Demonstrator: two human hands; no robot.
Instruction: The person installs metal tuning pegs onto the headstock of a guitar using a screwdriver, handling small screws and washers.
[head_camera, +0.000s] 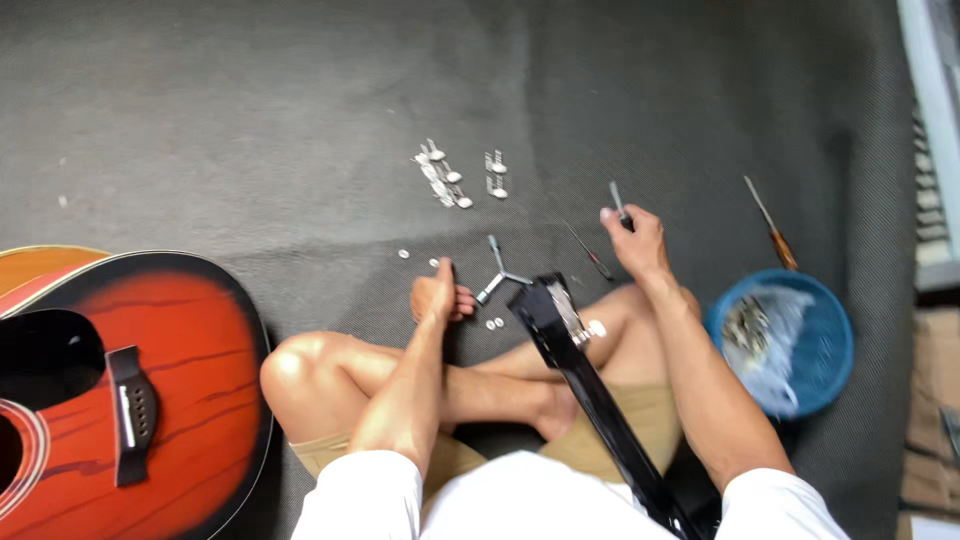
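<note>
Legs (400, 380) crossed on grey carpet (250, 120).

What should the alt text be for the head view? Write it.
Seated cross-legged on a dark mat, a person rests a black guitar neck across their lap; the right hand holds a small tool, the left hand touches the mat.

Single head-worn view, steeply downward and close, over crossed legs, both hands and grey carpet (250, 120).
</note>
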